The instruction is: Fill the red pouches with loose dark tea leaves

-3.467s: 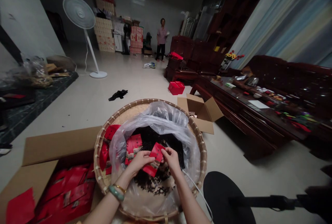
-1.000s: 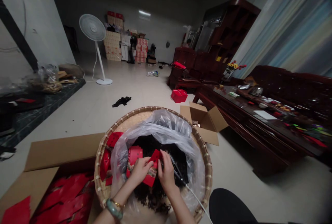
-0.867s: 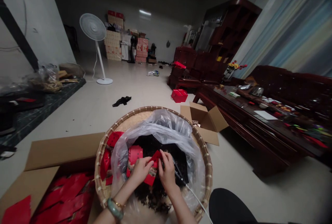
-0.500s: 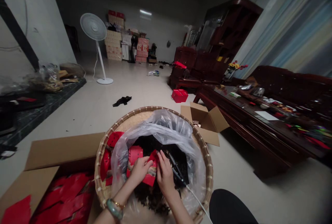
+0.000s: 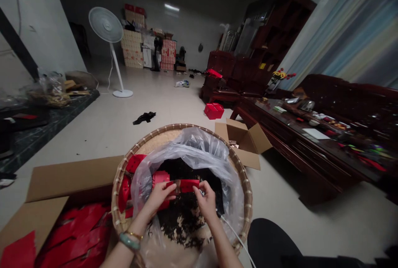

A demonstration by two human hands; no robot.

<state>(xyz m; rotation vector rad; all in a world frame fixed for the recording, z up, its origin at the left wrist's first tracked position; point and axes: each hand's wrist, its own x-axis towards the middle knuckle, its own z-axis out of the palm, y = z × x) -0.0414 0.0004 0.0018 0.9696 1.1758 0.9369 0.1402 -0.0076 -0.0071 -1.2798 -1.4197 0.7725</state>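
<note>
Narrow red packet (image 5: 189,185), oblong; brownish patch near the left hand (image 5: 159,196).

Colour and pattern log

Packet (image 5: 189,186): red, brownish printed band. Loose material (image 5: 186,223): black to dark brown. Plastic bag (image 5: 199,152): translucent, whitish. Basket rim (image 5: 115,195): brown, pale bindings at regular intervals. Bangle (image 5: 129,242): mottled green; thin bracelet (image 5: 137,236), gold-coloured. Carton (image 5: 73,175): plain brown outside. Curtain (image 5: 351,42): blue, grey and pale yellow stripes. Ledge (image 5: 62,123): dark, pale veining. Standing fan (image 5: 106,24): white.
</note>
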